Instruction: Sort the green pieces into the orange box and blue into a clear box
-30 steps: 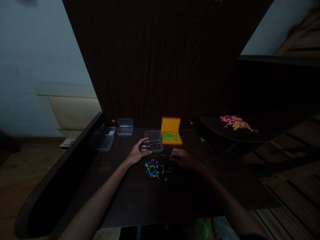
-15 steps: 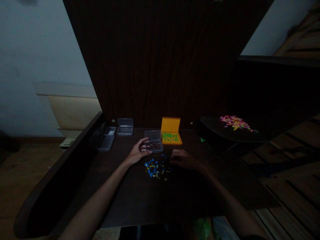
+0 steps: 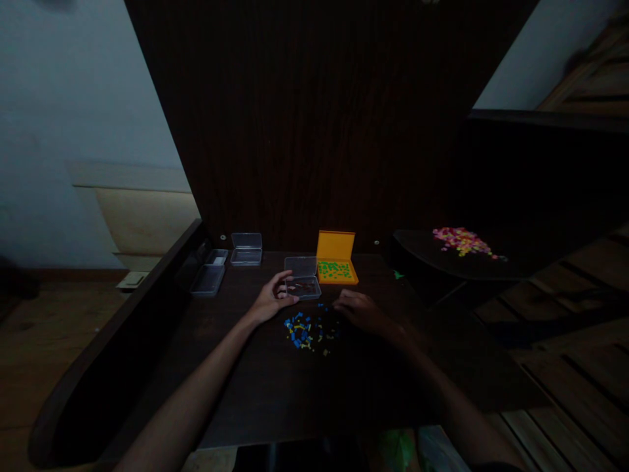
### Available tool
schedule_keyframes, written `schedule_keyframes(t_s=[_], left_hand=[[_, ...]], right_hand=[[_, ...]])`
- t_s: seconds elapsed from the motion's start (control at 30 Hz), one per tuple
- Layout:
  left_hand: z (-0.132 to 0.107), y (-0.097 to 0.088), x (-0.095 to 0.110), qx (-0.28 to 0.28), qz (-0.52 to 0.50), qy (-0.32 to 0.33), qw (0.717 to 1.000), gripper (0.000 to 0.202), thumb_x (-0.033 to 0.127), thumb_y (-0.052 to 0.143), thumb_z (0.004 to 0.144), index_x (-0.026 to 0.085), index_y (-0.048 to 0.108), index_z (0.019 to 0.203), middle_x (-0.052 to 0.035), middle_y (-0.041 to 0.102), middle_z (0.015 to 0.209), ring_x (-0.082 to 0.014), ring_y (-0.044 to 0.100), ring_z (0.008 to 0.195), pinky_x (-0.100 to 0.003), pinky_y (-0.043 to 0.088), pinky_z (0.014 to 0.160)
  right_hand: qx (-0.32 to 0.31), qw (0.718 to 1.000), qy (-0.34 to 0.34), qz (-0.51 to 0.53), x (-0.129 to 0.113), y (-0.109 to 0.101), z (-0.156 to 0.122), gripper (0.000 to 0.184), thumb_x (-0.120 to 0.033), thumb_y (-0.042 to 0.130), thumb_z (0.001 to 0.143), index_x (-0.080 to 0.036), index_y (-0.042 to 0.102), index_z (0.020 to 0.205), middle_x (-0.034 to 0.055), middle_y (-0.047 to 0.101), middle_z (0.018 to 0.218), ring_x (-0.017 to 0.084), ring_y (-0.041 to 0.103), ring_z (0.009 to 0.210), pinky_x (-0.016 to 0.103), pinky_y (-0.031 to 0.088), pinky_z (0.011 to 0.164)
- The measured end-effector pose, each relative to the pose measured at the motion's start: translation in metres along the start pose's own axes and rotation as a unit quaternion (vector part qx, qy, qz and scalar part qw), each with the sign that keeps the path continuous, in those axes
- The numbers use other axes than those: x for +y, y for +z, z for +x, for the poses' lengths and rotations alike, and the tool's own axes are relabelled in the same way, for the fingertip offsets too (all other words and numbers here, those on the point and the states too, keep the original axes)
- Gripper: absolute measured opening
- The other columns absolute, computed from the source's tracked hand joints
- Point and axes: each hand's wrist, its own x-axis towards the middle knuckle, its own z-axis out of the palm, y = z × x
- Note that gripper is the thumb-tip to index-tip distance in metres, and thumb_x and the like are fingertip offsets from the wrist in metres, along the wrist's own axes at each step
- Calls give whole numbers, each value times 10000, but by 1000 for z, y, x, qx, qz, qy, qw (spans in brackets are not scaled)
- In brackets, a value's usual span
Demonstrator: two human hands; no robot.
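My left hand [image 3: 273, 296] grips the left side of a clear plastic box [image 3: 309, 296], fingers behind and thumb at the front. Its lid stands raised, and a few small dark or reddish bits lie inside. Just right of a loose pile of small blue and yellow pieces [image 3: 299, 331] is my right hand [image 3: 358, 309], fingers bent and pinched together above the table. Whatever is between those fingertips is too small and dark to make out. An orange box [image 3: 337, 246] with its lid up stands beside the clear box and holds many small green pieces [image 3: 334, 269].
Further clear boxes stand at the back left, one with its lid up [image 3: 246, 255] and another flat [image 3: 208, 280]. A heap of pink and yellow pieces [image 3: 462, 241] lies on a side shelf [image 3: 422, 252]. A raised board [image 3: 113, 354] edges the table's left.
My right hand has risen slightly away from the pile, toward the clear box, uncovering a few dark blue pieces. The left hand and the box have stayed in place.
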Motion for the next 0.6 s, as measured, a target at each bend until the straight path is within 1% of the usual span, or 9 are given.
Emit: schedule_keyframes(t_s=[0.1, 0.23, 0.3, 0.47, 0.6], left_hand=[[1, -1, -2, -1, 4, 0, 1000, 724, 188, 831, 572, 221, 541, 1235, -92, 564, 1216, -154, 603, 949, -300, 528, 802], [0, -1, -2, 1, 7, 2, 1000, 723, 190, 829, 573, 222, 541, 1234, -92, 565, 1212, -160, 603, 956, -299, 525, 800], [0, 0, -2, 1, 6, 3, 1000, 724, 189, 829, 571, 222, 541, 1234, -92, 566, 1211, -161, 606, 957, -299, 525, 801], [0, 0, 0, 5, 5, -5, 1000, 726, 180, 830, 565, 221, 544, 1231, -90, 575, 1202, -162, 608, 955, -309, 530, 808], [0, 0, 0, 6, 11, -4, 1000, 721, 173, 826, 577, 221, 543, 1238, -94, 573, 1213, -168, 609, 966, -315, 536, 814]], right_hand=[[-7, 999, -1, 40, 0, -3, -3, 195, -319, 530, 921, -192, 677, 941, 60, 631, 891, 158, 584, 785, 281, 450, 711], [-53, 996, -1, 68, 2, -6, -7, 178, -342, 627, 862, -199, 659, 964, 53, 615, 935, 166, 582, 824, 284, 457, 731], [-63, 996, 1, 68, 5, -6, -9, 161, -320, 640, 852, -194, 655, 950, 51, 605, 933, 168, 578, 826, 285, 452, 729], [-56, 996, 0, 75, 12, -9, -11, 119, -277, 643, 843, -179, 640, 910, 56, 599, 908, 169, 571, 811, 282, 443, 710], [-60, 995, -9, 81, 7, -11, -8, 121, -294, 622, 860, -185, 644, 906, 55, 604, 899, 168, 575, 803, 285, 443, 712]])
